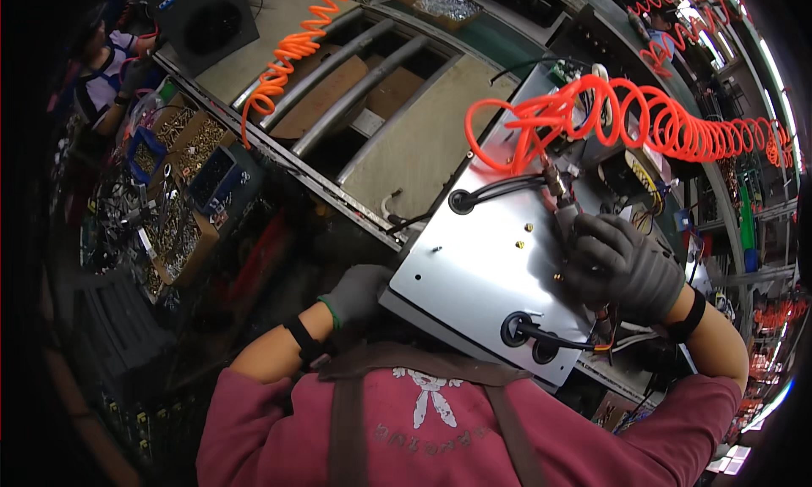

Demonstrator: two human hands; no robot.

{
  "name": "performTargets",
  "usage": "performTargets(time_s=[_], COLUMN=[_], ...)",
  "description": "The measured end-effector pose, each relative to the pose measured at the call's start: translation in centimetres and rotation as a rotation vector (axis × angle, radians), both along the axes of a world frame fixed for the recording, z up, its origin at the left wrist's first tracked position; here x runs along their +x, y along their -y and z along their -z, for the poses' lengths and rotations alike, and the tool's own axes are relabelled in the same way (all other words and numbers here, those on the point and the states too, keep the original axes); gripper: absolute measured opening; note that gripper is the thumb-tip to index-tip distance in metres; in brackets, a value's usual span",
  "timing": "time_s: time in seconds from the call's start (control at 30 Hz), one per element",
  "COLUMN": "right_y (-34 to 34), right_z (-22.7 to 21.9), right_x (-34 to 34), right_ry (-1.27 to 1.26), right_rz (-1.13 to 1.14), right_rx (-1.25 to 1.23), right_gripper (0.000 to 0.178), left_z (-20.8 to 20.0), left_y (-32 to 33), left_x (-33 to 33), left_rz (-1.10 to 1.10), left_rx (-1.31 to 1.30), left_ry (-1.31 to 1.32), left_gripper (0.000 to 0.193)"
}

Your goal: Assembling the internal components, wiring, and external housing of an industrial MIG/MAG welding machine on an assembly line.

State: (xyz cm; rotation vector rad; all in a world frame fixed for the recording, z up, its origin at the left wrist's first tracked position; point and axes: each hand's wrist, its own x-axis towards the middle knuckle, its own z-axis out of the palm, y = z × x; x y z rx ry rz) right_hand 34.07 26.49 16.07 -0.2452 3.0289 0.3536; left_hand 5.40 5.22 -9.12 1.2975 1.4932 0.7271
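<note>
A silver sheet-metal chassis lies tilted across the bench before me. Black cables pass through its round grommets, and small brass-coloured screws stand in its face. My right hand, in a grey glove, is closed round an air screwdriver. The tool hangs on a red coiled air hose and is over the chassis's right side; its tip is hidden by the hand. My left hand, also gloved, rests against the near left edge of the chassis. Its fingertips are hidden there.
Beyond the chassis, metal rollers cross the bench. Boxes of loose screws stand at left, below an orange coiled hose. A black speaker-like box stands at far left, near another person. Wired parts lie at right.
</note>
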Motion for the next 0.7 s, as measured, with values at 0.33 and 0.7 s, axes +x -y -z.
performTargets(time_s=[0.33,0.7], right_y=[0.1,1.0], right_z=[-2.1,-9.4], right_x=[-3.0,-3.8], right_ry=[0.015,-0.307], right_rz=[-0.249,-0.016], right_rx=[0.113,0.400], right_gripper=[0.019,0.020], left_z=[0.3,-4.5], left_y=[-0.7,0.4], left_x=[0.2,-3.7], left_rz=[-0.011,-0.024], left_rx=[0.004,0.109], left_ry=[-0.216,-0.213], left_gripper=[0.035,0.046])
